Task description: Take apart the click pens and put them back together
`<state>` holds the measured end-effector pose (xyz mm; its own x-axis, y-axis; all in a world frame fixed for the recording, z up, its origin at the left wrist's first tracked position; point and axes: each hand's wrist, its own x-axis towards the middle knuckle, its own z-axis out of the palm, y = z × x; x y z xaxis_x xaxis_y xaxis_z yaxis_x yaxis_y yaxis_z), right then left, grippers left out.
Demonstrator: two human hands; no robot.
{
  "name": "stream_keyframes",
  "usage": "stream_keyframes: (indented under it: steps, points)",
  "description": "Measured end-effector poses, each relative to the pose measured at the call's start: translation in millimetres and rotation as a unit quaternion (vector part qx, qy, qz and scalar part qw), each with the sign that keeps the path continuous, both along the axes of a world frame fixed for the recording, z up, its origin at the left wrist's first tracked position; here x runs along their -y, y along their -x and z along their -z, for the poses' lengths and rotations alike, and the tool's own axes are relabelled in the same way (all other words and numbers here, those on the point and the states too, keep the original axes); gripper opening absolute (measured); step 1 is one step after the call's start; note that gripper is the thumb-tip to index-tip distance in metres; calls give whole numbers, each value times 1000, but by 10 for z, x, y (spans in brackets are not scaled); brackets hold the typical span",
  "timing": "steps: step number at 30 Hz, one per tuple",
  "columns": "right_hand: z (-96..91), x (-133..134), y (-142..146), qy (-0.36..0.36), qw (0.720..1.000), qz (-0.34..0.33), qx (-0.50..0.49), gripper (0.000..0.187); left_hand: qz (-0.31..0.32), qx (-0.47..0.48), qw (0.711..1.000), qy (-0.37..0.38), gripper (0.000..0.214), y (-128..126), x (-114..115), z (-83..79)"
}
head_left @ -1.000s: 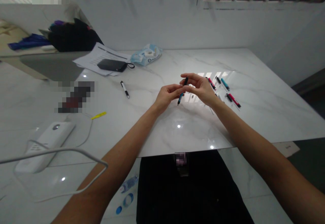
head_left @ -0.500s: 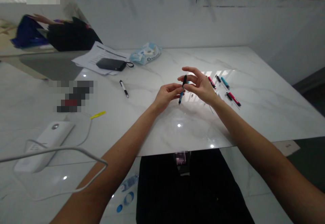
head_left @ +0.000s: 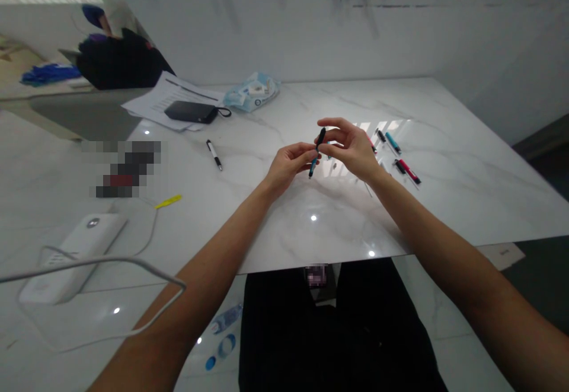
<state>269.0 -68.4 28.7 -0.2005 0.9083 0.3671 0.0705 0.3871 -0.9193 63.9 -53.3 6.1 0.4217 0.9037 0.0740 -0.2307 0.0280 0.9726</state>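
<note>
A slim black and blue pen (head_left: 316,150) stands almost upright between my hands, above the white marble table (head_left: 448,202). My right hand (head_left: 351,150) pinches its black upper part between thumb and fingers. My left hand (head_left: 290,168) has its fingertips against the pen's middle, and its blue lower end shows beneath them. Just beyond my right hand lie a teal pen (head_left: 393,143), a red pen (head_left: 409,172) and a black pen (head_left: 380,136). A black and white pen (head_left: 214,155) lies to the left of my left hand.
Papers (head_left: 166,98) with a black pouch (head_left: 191,112) and a plastic packet (head_left: 252,92) lie at the table's far left. A white device (head_left: 73,258) with a cable sits to the left, beneath my left forearm's side. A person stands far left.
The pen has turned more upright, and less of its blue end shows. My hands have drawn slightly closer around it. The whole view has shifted slightly.
</note>
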Motion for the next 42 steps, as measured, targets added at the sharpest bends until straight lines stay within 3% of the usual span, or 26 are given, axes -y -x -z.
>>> stream_keyframes:
  steps: [11,16,20,24,31,35,42]
  points:
    - [-11,-70,-102,-12,999,30,4,84,46,-33,998,-4,42,18,14,-15]
    - [-160,-147,-317,-41,996,78,-9,82,82,-44,996,13,44,-7,22,33]
    - [-298,-117,-419,-39,986,149,63,76,76,-44,996,17,41,-12,22,34]
    - [-320,-24,-442,-14,959,174,223,60,42,-36,998,19,41,26,-2,-2]
    - [-232,11,-485,48,871,127,472,35,0,-22,999,36,43,85,-61,-16]
    - [-235,53,-445,81,850,67,516,34,0,-21,999,38,43,90,-62,-12]
    - [-136,60,-309,91,828,42,552,33,3,-16,999,49,46,75,-52,-7]
